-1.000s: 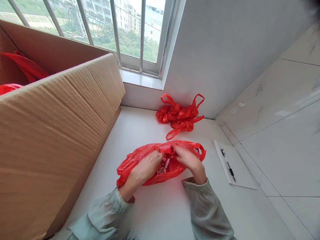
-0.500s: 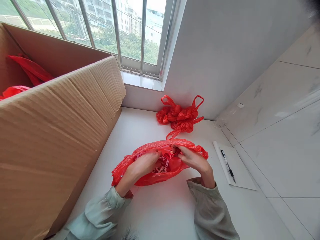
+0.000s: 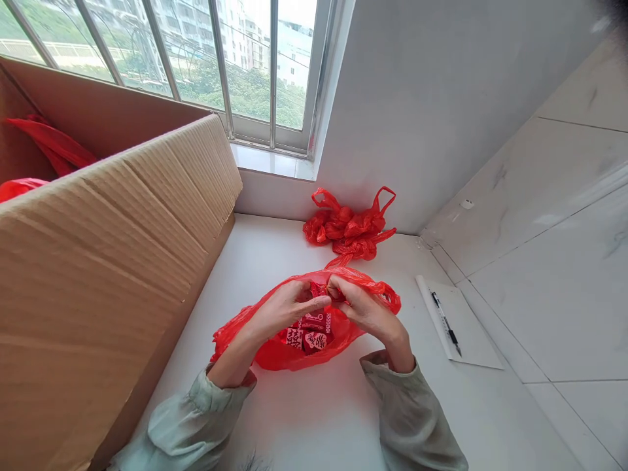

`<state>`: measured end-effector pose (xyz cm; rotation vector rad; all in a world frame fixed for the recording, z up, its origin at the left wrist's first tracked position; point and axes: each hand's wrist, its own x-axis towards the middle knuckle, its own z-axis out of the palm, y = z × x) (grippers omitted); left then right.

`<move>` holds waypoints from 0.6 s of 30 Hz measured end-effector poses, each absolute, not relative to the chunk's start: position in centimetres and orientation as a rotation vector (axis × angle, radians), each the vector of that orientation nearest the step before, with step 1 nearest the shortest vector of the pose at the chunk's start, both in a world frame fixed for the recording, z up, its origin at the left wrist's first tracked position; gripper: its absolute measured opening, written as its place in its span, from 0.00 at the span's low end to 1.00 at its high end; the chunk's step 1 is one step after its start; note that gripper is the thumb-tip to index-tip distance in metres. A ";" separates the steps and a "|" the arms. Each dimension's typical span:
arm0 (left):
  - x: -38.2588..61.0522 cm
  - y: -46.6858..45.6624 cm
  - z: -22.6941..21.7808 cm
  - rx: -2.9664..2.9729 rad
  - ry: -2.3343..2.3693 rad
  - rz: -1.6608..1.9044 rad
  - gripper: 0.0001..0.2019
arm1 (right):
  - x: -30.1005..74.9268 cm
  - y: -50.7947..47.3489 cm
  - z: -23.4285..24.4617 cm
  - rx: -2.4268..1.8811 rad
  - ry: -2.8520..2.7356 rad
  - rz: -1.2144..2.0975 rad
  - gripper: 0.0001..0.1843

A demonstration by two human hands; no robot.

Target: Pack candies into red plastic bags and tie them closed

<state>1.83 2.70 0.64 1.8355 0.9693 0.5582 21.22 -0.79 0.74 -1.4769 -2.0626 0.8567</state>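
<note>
A red plastic bag (image 3: 275, 356) lies on the white table with its mouth spread wide. Inside it are several small red packets (image 3: 315, 341) with dark characters on pale patches. My left hand (image 3: 287, 306) reaches in from the left, fingers curled and thumb stretched along a shiny red packet (image 3: 318, 288). Opposite it, my right hand (image 3: 357, 306) pinches the same packet at its right side, thumb and fingertips close together. The fingers cover much of this packet. Both hands are over the bag's opening, close to each other.
Crumpled red plastic bags (image 3: 350, 226) lie against the wall behind. A large cardboard box (image 3: 122, 242) holding red plastic stands at left, below the barred window (image 3: 250, 85). At right, a black pen (image 3: 447, 326) rests on white paper (image 3: 473, 333).
My hands have come closer together and up out of the bag's contents, with the shiny packet between them. More of the packets below shows. The view has shifted slightly.
</note>
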 end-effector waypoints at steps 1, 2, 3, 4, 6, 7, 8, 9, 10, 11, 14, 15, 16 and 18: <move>1.9 2.7 0.4 1.823 1.003 0.578 0.21 | 21.2 -0.9 0.9 -1.474 -2.070 0.886 0.06; 2.0 2.8 0.1 1.807 1.010 0.595 0.19 | 21.1 -1.0 1.0 -1.457 -2.075 0.931 0.07; 2.1 2.9 -0.1 1.793 0.994 0.609 0.17 | 21.1 -1.1 1.2 -1.430 -2.075 0.983 0.07; 2.1 3.0 -0.4 1.782 0.978 0.622 0.14 | 21.0 -1.2 1.5 -1.399 -2.067 1.026 0.07; 2.0 3.1 -0.6 1.754 0.961 0.610 0.11 | 21.1 -1.1 1.9 -1.362 -2.034 1.042 0.07; 2.0 3.1 -0.7 1.745 0.964 0.598 0.11 | 21.1 -1.1 2.0 -1.365 -2.006 1.014 0.07; 1.9 3.1 -0.7 1.742 0.967 0.593 0.11 | 21.1 -0.9 2.0 -1.376 -1.974 0.983 0.07; 1.9 3.1 -0.6 1.748 0.968 0.596 0.11 | 21.1 -0.8 1.9 -1.389 -1.938 0.962 0.07; 1.9 3.1 -0.6 1.761 0.971 0.606 0.11 | 21.2 -0.7 1.8 -1.394 -1.900 0.966 0.07; 1.9 3.1 -0.5 1.780 0.973 0.616 0.10 | 21.2 -0.5 1.7 -1.392 -1.854 0.992 0.08; 2.0 3.0 -0.3 1.822 0.979 0.622 0.06 | 21.4 -0.2 1.1 -1.354 -1.742 1.130 0.12; 2.0 3.0 -0.2 1.828 0.980 0.618 0.06 | 21.5 -0.1 1.0 -1.343 -1.727 1.161 0.11; 1.9 2.9 -0.1 1.835 0.983 0.612 0.06 | 21.5 -0.1 0.8 -1.335 -1.720 1.177 0.10; 1.9 2.9 0.0 1.854 0.979 0.596 0.08 | 21.6 0.0 0.8 -1.335 -1.719 1.176 0.09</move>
